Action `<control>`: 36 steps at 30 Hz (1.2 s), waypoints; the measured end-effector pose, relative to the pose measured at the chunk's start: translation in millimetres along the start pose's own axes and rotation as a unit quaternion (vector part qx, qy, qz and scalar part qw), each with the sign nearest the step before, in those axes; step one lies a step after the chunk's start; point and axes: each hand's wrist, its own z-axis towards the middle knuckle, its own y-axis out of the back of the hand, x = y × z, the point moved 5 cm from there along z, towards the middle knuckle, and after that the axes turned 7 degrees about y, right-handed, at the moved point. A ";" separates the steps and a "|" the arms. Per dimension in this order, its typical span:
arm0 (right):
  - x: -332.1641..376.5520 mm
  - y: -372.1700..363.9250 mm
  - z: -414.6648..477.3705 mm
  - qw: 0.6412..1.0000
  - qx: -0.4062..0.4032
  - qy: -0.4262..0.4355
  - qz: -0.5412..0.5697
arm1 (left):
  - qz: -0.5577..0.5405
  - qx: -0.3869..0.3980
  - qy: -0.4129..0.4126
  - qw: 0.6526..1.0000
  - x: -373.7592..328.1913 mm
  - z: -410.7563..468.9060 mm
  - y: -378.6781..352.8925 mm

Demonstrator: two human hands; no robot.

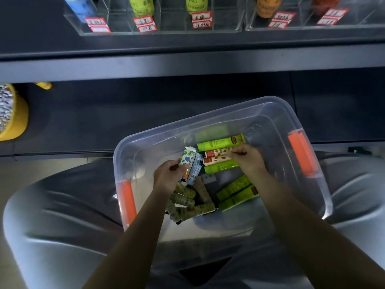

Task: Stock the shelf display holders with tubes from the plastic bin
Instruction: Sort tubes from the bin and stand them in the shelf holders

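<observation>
Inside the clear plastic bin (277,113) with orange side handles (301,152) lie lime-green tubes (220,142), orange-and-white spotted tubes (217,153), olive patterned tubes (183,198) and a white tube with blue-green flowers (187,157), while a yellow pot (17,119) sits far left of it.

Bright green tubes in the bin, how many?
4. One along the far side, one just below the two orange-white tubes, two side by side near the right. More may be hidden under hands.
</observation>
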 end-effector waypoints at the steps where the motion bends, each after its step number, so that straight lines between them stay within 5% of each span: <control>1: 1.1 0.0 -0.2 1.000 -0.004 -0.002 0.012 | -0.011 0.002 0.001 1.000 -0.6 -3.1 -0.4; 9: 21.5 9.0 -18.4 0.991 -0.015 -0.049 0.125 | -0.129 0.012 -0.006 0.992 -5.6 -34.1 7.1; 16: 83.8 54.7 -76.8 0.971 -0.035 0.074 0.223 | -0.298 0.062 -0.025 0.952 -33.6 -83.4 25.6; 36: 216.6 219.0 -180.2 0.850 -0.133 0.375 0.346 | -0.231 0.133 -0.278 0.923 -179.2 -219.8 37.8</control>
